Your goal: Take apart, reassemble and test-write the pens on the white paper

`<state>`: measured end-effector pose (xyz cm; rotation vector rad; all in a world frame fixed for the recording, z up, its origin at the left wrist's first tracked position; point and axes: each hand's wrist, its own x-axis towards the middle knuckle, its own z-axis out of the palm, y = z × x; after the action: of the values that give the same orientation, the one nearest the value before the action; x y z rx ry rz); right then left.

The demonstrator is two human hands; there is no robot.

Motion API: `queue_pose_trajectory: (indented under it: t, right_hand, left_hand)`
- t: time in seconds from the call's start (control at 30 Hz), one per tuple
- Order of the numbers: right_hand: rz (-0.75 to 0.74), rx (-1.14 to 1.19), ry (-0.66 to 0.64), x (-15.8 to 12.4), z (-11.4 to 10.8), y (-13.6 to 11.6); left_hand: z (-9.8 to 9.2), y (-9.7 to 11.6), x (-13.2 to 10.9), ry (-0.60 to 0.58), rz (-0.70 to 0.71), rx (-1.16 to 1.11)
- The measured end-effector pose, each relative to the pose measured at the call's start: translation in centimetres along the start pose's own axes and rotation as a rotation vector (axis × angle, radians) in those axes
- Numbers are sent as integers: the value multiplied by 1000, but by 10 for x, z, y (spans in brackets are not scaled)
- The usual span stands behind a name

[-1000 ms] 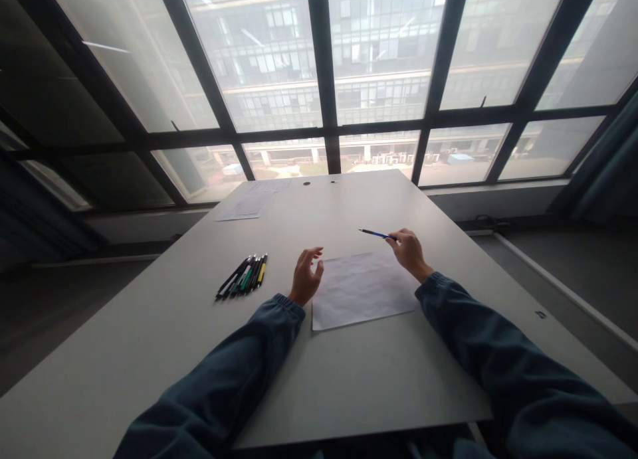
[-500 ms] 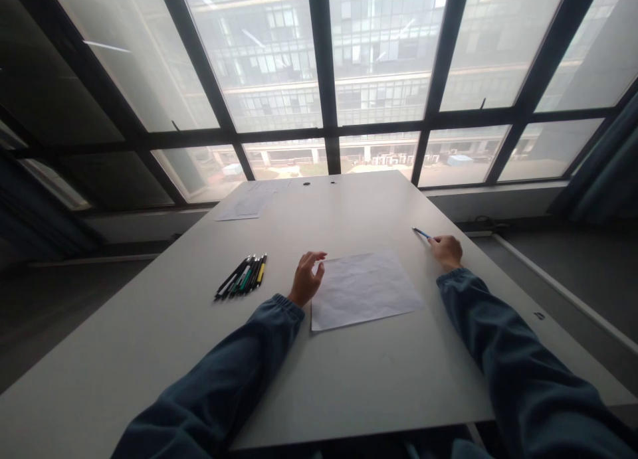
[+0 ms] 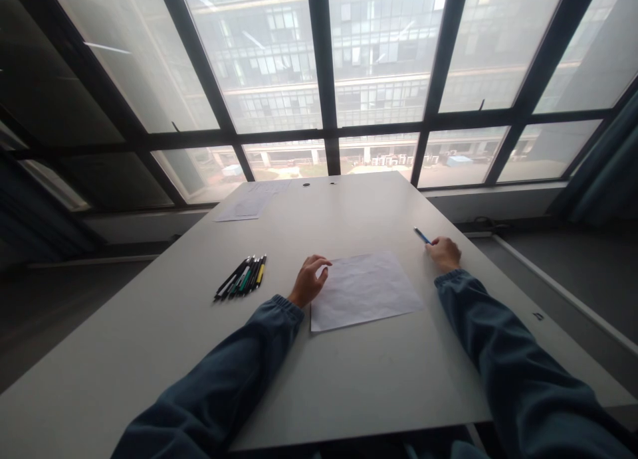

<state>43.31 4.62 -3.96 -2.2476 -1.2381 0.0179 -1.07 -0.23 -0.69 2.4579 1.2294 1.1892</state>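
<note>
A white sheet of paper point(image 3: 363, 289) lies flat on the grey table point(image 3: 349, 379) in front of me. My left hand point(image 3: 308, 281) rests at the sheet's left edge, fingers curled down so the fingertips touch the paper's upper left corner. My right hand point(image 3: 443, 253) sits on the table to the right of the sheet, closed around a blue pen point(image 3: 422, 235) whose tip points away to the upper left.
A bundle of several pens point(image 3: 244, 277) lies on the table to the left of my left hand. Other sheets of paper point(image 3: 249, 203) lie at the table's far left corner. Large windows stand beyond the far edge.
My right hand has carried the blue pen from above the sheet out to the right and set down on the table. My left hand has lowered onto the sheet's left edge.
</note>
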Motion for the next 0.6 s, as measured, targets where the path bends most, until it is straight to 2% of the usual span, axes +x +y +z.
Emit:
queue_pose_trajectory:
  t: [0.17,0.4,0.6]
  right_hand:
    - [2,-15,-20,-4,-2,-6]
    - [-12,-14,-18,-2,0,-3]
    - [-18,-26,-8,-3,0,-4]
  left_hand:
    - [1,-2,0,-23,-2,-19]
    - [1,-2,-1,-208,26,-33]
    - [3,-5,-2,-237,-2,19]
